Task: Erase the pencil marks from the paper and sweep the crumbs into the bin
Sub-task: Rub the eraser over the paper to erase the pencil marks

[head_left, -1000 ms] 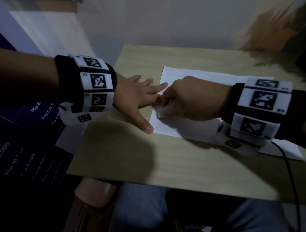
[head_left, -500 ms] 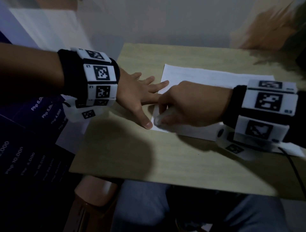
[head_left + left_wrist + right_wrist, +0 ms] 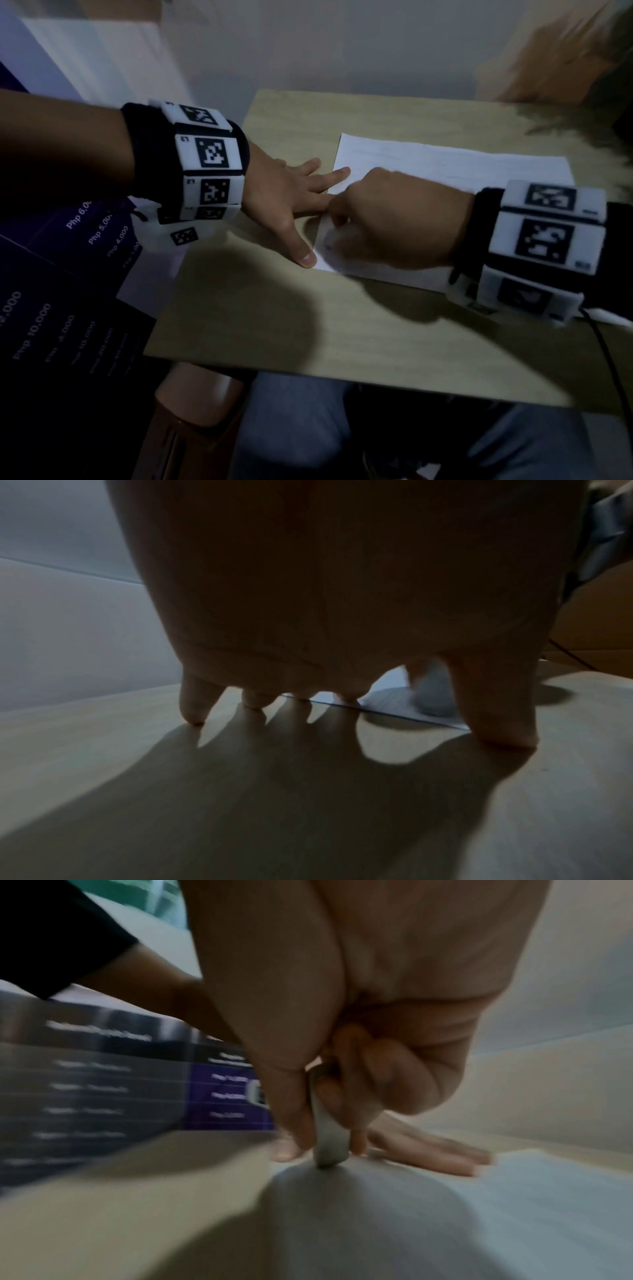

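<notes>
Your right hand (image 3: 397,222) pinches a white, rounded eraser (image 3: 329,1139) between thumb and curled fingers, its tip pressed on the paper (image 3: 455,164) — a thin white sheet at the far right side of the pale wood-grain table (image 3: 342,325). Your left hand (image 3: 281,202) lies flat, fingers spread, holding the sheet's left edge. A dark panel (image 3: 51,325) beside the table reads "Php 10,000".
</notes>
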{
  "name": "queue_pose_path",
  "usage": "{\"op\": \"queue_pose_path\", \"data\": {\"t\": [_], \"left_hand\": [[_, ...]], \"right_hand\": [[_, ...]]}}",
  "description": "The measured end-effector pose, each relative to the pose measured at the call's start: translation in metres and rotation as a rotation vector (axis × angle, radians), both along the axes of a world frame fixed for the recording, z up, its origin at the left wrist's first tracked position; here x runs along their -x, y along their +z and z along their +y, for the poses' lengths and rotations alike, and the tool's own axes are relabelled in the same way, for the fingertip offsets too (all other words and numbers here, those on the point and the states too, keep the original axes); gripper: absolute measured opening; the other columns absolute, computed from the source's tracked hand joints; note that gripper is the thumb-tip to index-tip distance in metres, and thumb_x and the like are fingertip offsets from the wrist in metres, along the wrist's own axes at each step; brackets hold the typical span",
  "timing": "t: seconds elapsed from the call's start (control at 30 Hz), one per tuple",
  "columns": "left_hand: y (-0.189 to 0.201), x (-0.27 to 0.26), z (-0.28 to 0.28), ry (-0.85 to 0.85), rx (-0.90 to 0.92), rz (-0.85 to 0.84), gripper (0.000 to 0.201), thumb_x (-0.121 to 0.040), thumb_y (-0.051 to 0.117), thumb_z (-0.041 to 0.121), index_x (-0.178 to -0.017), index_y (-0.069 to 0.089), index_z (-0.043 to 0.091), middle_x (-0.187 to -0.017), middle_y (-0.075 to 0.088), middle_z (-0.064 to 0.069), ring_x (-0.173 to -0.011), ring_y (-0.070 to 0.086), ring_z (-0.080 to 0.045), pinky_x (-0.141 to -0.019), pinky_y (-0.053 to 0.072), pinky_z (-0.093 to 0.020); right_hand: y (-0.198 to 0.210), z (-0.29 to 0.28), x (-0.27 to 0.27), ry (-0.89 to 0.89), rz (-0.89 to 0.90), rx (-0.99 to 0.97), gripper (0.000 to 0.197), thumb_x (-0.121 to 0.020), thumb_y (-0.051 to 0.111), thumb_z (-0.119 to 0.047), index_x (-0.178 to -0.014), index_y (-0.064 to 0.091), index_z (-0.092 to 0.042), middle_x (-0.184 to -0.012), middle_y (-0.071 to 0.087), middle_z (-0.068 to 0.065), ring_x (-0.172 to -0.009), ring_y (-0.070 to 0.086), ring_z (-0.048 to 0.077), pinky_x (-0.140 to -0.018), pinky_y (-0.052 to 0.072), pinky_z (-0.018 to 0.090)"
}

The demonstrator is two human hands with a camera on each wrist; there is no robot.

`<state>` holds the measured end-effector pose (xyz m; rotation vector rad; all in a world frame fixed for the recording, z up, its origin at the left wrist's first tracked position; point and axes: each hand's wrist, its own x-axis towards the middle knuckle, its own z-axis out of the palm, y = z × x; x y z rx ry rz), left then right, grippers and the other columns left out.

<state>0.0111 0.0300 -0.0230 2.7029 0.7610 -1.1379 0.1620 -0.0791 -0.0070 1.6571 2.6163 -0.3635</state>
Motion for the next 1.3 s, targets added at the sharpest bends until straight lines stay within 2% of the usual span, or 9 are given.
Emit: {"op": "queue_pose_path", "data": {"t": [0.13,0.27,0.43,0.67,0.8,0.93,1.0,1.13,1.3], "left_hand": [[-0.001,0.0,0.0,0.006,0.013,-0.002,0.106,-0.068,0.045,0.092,-0.145,-0.021,0.061,-0.16,-0.038,0.014,-0.151,-0.027,-0.031,-0.123,0.005,-0.062],[-0.002,0.0,0.001,0.002,-0.005,0.007,0.113,-0.069,0.043,0.092,-0.153,-0.021,0.05,-0.159,-0.038,0.016,-0.151,-0.027,-0.03,-0.123,0.006,-0.06],[-0.001,0.0,0.001,0.009,0.003,0.01,0.109,-0.064,0.04,0.092,-0.146,-0.024,0.058,-0.159,-0.039,0.015,-0.152,-0.026,-0.031,-0.123,0.007,-0.061],[0.0,0.0,-0.001,0.011,0.008,0.002,0.113,-0.064,0.041,0.091,-0.148,-0.024,0.056,-0.159,-0.039,0.014,-0.152,-0.025,-0.032,-0.123,0.006,-0.06],[0.001,-0.002,-0.001,-0.013,-0.009,0.025,0.111,-0.07,0.045,0.092,-0.154,-0.014,0.05,-0.16,-0.035,0.018,-0.152,-0.025,-0.033,-0.123,0.008,-0.061],[0.007,-0.007,-0.005,-0.005,-0.027,0.038,0.099,-0.081,0.053,0.081,-0.156,-0.004,0.049,-0.161,-0.037,0.01,-0.153,-0.022,-0.034,-0.123,0.007,-0.062],[0.008,-0.01,-0.006,0.008,-0.038,0.05,0.102,-0.082,0.055,0.079,-0.155,-0.011,0.052,-0.161,-0.039,0.005,-0.153,-0.02,-0.035,-0.123,0.005,-0.061],[0.006,-0.013,-0.005,-0.04,-0.076,0.084,0.105,-0.08,0.05,0.085,-0.157,-0.01,0.045,-0.162,-0.036,0.009,-0.154,-0.016,-0.037,-0.122,0.007,-0.065],[0.007,-0.012,-0.007,0.001,-0.054,0.054,0.1,-0.079,0.054,0.082,-0.135,-0.026,0.067,-0.161,-0.039,0.002,-0.154,-0.017,-0.036,-0.123,0.004,-0.063]], "right_hand": [[0.007,0.001,-0.001,0.021,0.005,0.117,0.026,-0.091,0.062,-0.045,-0.09,0.07,-0.02,-0.07,0.054,-0.011,-0.066,0.052,0.006,-0.064,0.04,0.027],[0.003,0.007,-0.004,-0.047,-0.006,0.015,0.03,-0.095,0.055,-0.042,-0.097,0.068,-0.015,-0.076,0.058,0.0,-0.072,0.058,0.023,-0.069,0.046,0.033],[0.006,-0.001,-0.005,-0.002,0.021,0.116,0.023,-0.09,0.065,-0.045,-0.087,0.068,-0.023,-0.066,0.049,-0.015,-0.063,0.048,0.003,-0.06,0.038,0.024],[0.003,-0.004,-0.005,0.054,-0.023,0.075,0.019,-0.096,0.057,-0.037,-0.096,0.063,-0.019,-0.072,0.047,-0.011,-0.063,0.045,0.005,-0.06,0.036,0.024],[0.008,0.007,-0.012,-0.013,-0.006,0.08,0.026,-0.093,0.06,-0.039,-0.11,0.062,-0.021,-0.09,0.057,-0.005,-0.08,0.052,0.017,-0.073,0.036,0.028],[0.005,-0.001,-0.011,0.028,0.072,0.132,0.018,-0.092,0.064,-0.034,-0.095,0.046,-0.035,-0.084,0.055,-0.008,-0.071,0.052,0.009,-0.064,0.037,0.026],[0.005,-0.003,-0.011,0.02,0.097,0.191,0.017,-0.091,0.066,-0.041,-0.097,0.054,-0.03,-0.084,0.059,-0.011,-0.07,0.052,0.003,-0.065,0.039,0.024],[0.005,0.003,-0.017,-0.067,0.104,0.095,0.016,-0.09,0.062,-0.036,-0.095,0.053,-0.024,-0.077,0.054,-0.009,-0.078,0.054,0.019,-0.07,0.038,0.032],[0.002,-0.014,-0.008,0.045,0.095,0.122,0.022,-0.093,0.061,-0.036,-0.106,0.058,-0.018,-0.089,0.064,-0.004,-0.071,0.054,0.014,-0.074,0.045,0.032]]}}
